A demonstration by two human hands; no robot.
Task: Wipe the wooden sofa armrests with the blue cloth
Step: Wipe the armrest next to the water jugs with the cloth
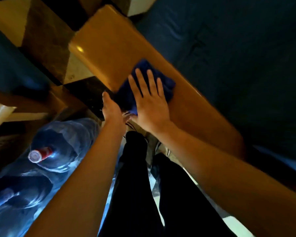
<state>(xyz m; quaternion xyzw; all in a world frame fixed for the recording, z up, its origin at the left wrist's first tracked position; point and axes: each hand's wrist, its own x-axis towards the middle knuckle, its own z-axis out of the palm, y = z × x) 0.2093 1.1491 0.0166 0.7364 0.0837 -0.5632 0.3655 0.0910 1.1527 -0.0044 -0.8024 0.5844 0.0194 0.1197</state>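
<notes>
The right hand [149,101] presses flat on the blue cloth [143,84] atop the wooden armrest [109,53], dark cushion [237,57] beyond. The left hand [110,108], seemingly relaxed, hangs off its edge above water jugs [58,147].

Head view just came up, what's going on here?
A person is wiping a wooden sofa armrest. The right hand presses flat on the blue cloth midway along it. The left hand hangs beside the armrest's edge, holding nothing. Large water bottles stand on the floor nearby.
</notes>
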